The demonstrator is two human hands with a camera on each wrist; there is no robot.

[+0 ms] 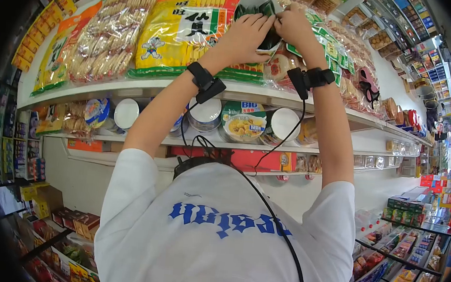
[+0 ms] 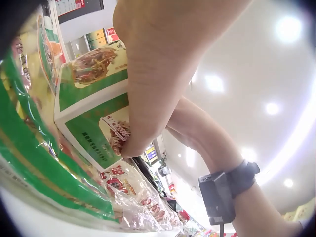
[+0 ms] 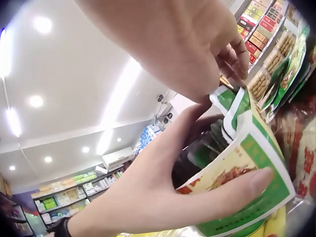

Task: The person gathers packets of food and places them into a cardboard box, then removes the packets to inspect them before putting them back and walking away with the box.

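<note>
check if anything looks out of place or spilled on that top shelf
One oddity: a pink-and-black item lies on the snack packs toward the right end, unlike the food around it. I can't tell what it is. No spill shows.

White shelf [image 1: 155,89] w/ long front edge. On it, L to R: yellow/orange pkg [image 1: 57,56], clear bag of crackers [image 1: 109,39], lg yellow pkg [image 1: 162,30] w/ green bottom edge; farther R, clear pkgs [image 1: 350,39] w/ reddish/pale contents. Open green/white box [image 2: 94,106] amid pkgs; can't tell if base is on shelf or a pkg.
</note>
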